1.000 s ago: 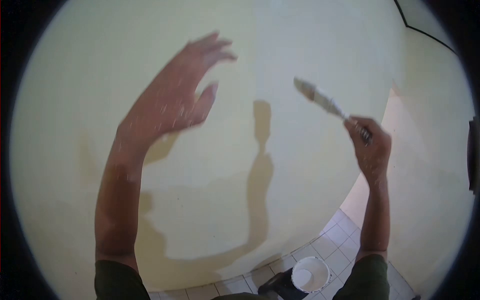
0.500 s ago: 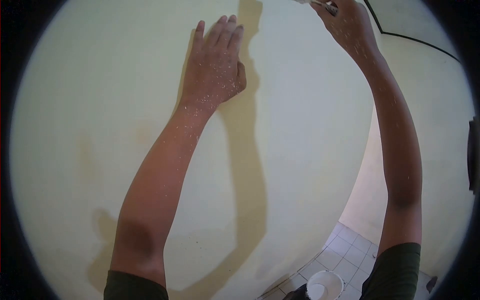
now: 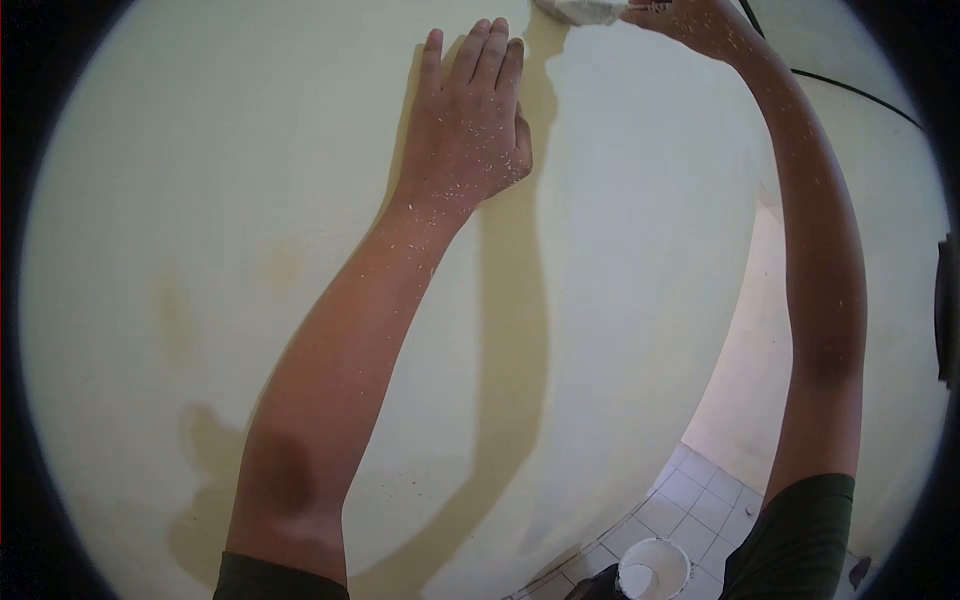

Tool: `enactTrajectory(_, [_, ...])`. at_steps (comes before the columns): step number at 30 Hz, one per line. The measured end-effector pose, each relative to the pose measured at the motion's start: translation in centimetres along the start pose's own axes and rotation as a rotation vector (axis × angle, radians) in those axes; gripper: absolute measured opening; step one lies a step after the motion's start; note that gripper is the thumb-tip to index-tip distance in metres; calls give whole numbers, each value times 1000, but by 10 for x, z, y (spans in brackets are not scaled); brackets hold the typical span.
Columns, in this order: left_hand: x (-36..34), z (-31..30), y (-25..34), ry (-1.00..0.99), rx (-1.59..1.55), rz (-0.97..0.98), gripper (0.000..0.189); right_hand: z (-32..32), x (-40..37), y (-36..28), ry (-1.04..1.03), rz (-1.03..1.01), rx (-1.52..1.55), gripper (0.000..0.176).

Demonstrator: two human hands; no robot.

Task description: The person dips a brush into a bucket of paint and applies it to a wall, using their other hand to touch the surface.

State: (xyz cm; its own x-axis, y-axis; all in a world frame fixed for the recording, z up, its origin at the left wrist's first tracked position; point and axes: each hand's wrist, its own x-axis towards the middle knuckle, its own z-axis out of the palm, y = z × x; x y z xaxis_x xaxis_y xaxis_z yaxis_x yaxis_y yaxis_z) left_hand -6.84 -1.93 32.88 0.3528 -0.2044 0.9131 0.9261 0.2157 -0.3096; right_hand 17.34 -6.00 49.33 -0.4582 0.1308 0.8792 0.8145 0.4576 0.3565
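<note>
My left hand (image 3: 470, 125) lies flat against the pale yellow wall (image 3: 200, 200), fingers together and pointing up, speckled with white paint. My right hand (image 3: 695, 18) is raised at the top edge of the view and grips a paintbrush (image 3: 580, 10) whose white-loaded bristles touch the wall just right of my left fingertips. Most of the brush handle is hidden in my fist. Both arms are stretched upward.
A round bucket of white paint (image 3: 653, 570) stands on the white tiled floor (image 3: 700, 480) at the bottom right. The wall turns a corner on the right, with a dark line (image 3: 850, 85) near the ceiling. Faint darker patches mark the wall at left.
My left hand went from hovering in the air to resting flat on the wall. My right hand lifted the brush from mid-height to the top of the wall, then moved it slightly left.
</note>
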Motion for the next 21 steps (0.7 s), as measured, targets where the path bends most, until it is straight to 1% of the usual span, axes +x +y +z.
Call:
enactTrajectory(1, [0,0,1,2,3,-2,55,-4,-11,-7,-99,22,14,21])
enactTrajectory(4, [1,2,1,27,-38,-6,53,3,-32,-8,-209,14,-25,21])
enactTrajectory(7, [-1,0,1,29,-38,-20,51,27,-52,14,-175,-226,143,24])
enactTrajectory(8, [-1,-1,0,25,-37,-23,51,29,-57,16,-179,-220,192,32])
enactTrajectory(10, [-1,-3,0,21,-34,-34,50,25,-61,20,-306,-195,172,22])
enactTrajectory(11, [-1,-4,0,19,-29,-34,50,20,-62,21,-364,-185,155,20])
enactTrajectory(15, [0,-6,1,-9,-26,-36,49,3,-74,13,-455,-134,255,27])
enactTrajectory(16, [-11,-3,0,-24,-28,-37,49,11,-77,9,-445,-121,253,23])
enactTrajectory(19, [-17,-2,0,-27,-28,-47,49,25,-62,22,-164,-224,244,21])
enactTrajectory(21, [-19,-3,1,-38,-40,-41,49,25,-45,26,-36,-139,185,21])
